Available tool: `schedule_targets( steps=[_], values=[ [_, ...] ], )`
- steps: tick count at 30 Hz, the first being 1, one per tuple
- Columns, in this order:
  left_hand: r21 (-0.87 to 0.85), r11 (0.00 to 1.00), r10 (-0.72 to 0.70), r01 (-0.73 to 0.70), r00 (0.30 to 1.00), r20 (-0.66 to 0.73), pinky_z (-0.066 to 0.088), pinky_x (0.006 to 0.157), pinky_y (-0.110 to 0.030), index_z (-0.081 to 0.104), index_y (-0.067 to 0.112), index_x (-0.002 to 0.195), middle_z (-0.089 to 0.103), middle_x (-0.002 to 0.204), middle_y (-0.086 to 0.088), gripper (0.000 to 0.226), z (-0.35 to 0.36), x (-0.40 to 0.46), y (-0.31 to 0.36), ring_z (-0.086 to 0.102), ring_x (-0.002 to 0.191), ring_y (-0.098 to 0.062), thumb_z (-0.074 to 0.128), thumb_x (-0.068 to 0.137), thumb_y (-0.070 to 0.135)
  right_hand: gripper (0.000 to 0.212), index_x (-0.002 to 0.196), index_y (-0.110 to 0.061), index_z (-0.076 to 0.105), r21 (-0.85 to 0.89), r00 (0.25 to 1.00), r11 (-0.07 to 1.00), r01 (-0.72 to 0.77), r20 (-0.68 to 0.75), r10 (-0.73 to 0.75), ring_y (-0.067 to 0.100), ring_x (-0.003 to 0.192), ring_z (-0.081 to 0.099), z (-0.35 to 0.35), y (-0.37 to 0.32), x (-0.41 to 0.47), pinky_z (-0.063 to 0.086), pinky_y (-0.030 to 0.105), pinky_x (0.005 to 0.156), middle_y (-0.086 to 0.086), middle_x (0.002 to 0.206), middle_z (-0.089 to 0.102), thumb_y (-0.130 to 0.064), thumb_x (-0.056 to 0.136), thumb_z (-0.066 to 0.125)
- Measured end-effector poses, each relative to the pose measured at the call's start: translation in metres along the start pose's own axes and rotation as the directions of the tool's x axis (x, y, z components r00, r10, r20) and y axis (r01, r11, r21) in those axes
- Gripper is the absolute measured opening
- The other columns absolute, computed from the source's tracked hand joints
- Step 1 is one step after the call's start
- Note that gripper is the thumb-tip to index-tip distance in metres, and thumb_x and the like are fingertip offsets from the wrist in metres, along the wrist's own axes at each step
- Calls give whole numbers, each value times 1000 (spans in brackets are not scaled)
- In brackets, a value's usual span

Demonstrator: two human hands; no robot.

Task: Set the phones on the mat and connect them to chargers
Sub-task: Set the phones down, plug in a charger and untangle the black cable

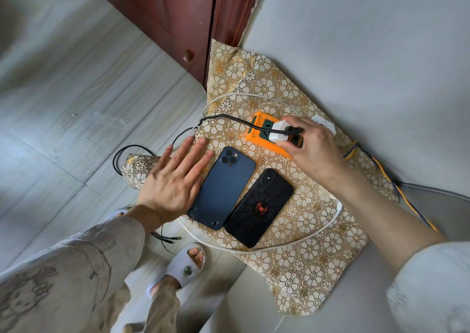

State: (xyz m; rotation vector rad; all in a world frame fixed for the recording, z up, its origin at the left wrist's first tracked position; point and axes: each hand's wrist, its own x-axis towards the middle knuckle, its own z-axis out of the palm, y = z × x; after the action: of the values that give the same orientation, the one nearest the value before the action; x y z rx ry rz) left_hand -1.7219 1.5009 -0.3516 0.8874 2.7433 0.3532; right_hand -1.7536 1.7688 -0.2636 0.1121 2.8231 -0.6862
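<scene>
Two phones lie face down, side by side, on the gold floral mat [305, 264]: a dark blue phone [223, 187] on the left and a black phone with a red spider [259, 207] on the right. My left hand [175, 180] rests flat with spread fingers, touching the blue phone's left edge. My right hand [312, 144] grips a white charger plug [278, 130] on the orange power strip [264, 134]. A black braided cable [223, 118] runs from that plug off the mat's left edge. A white cable [328, 224] loops around the phones.
A dark red wooden door [178, 15] stands behind the mat. The grey wall [368, 40] rises on the right. A blue-and-yellow cord [389, 177] runs along the wall's foot. Black cable ends [165, 238] lie on the tiled floor beside my slippered foot [183, 266].
</scene>
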Motion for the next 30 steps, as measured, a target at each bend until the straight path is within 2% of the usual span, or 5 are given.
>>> schedule_targets(
  steps=[5, 10, 15, 22, 30],
  values=[
    [-167, 985, -30, 38, 998, 49, 13, 117, -44, 26, 25, 142, 17, 153, 5, 49, -9, 2, 3, 11, 143, -19, 27, 93, 32, 50, 127, -17, 53, 38, 993, 993, -114, -14, 115, 25, 109, 58, 2, -4, -3, 46, 35, 96, 11, 122, 63, -20, 80, 68],
    [-466, 862, -265, 198, 961, -82, 41, 98, -46, 41, 14, 122, 55, 119, -13, 35, -36, 33, 1, 54, 110, -32, 39, 87, 9, 70, 144, -23, 24, 343, 900, 843, -413, 15, 435, 22, 124, 49, 22, -26, -24, 41, 36, 103, 0, 143, 44, -23, 85, 62],
    [-446, 862, -137, 239, 959, 248, 39, 103, -46, 39, 16, 133, 47, 136, -12, 40, -55, 79, -14, 45, 124, -29, 43, 94, 23, 46, 138, -13, 39, 561, 794, 676, -478, -54, 606, 6, 114, 48, 46, -61, -62, 36, 17, 97, 4, 140, 47, -19, 94, 48],
    [-551, 768, -215, 325, 942, 256, 47, 61, -28, 63, 8, 91, 64, 71, 0, 9, -102, 69, -18, 61, 66, -20, 59, 86, 16, 37, 130, -11, 49, 572, 872, 661, -486, 263, 413, 12, 119, 53, 65, -102, -81, 34, 5, 85, 4, 133, 55, -15, 94, 47],
    [-834, 429, -58, 347, 932, 358, 56, 51, -21, 61, 14, 76, 63, 66, -5, 11, -200, 50, 8, 65, 48, -10, 60, 85, 7, 42, 133, -19, 45, 699, 922, 601, -386, 300, 243, 14, 124, 48, 68, -184, -72, 39, 31, 103, 2, 135, 53, -29, 92, 47]
  ],
)
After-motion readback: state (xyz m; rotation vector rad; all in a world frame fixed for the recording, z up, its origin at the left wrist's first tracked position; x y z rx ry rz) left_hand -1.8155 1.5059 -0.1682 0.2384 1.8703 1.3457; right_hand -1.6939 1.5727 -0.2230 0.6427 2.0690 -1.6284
